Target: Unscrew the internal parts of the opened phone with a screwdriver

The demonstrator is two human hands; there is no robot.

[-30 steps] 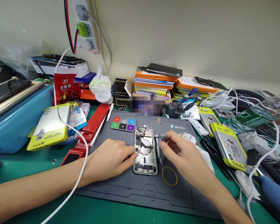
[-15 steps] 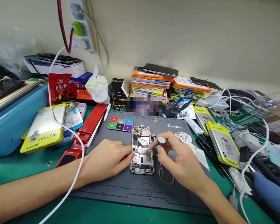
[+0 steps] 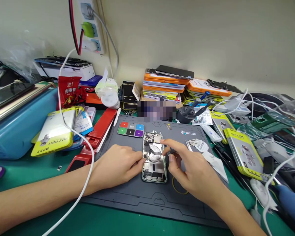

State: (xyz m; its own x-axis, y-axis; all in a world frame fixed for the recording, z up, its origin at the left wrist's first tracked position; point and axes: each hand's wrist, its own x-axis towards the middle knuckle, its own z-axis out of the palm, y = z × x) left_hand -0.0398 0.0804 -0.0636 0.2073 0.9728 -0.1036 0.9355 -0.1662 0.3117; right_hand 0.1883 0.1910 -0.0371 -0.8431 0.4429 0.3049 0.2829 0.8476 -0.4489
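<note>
An opened phone (image 3: pixel 154 167) lies on the dark work mat (image 3: pixel 127 196), its circuit boards and a round silvery coil (image 3: pixel 155 155) exposed. My left hand (image 3: pixel 120 164) is closed against the phone's left edge, thumb and forefinger at the frame. Over the right edge, my right hand (image 3: pixel 186 164) is curled with its forefinger stretched to the phone's upper right side. Between its thumb and fingers sits a dark screwdriver (image 3: pixel 172 151), mostly hidden by the fingers. A yellow ring (image 3: pixel 179 187) lies on the mat beneath this hand.
A coloured magnetic pad (image 3: pixel 130 129) lies at the mat's upper left. Behind the mat stand a screwdriver holder (image 3: pixel 185 115) and stacked boxes (image 3: pixel 163 86). Battery packs (image 3: pixel 244 154), tweezers (image 3: pixel 227 162) and a bottle (image 3: pixel 267 121) crowd the right. A white cable (image 3: pixel 85 183) crosses my left forearm.
The screwdriver's round grey cap and thin shaft, visible before, are now hidden as my right hand has turned. Its forefinger has stretched up toward the phone's top. The view has shifted slightly.
</note>
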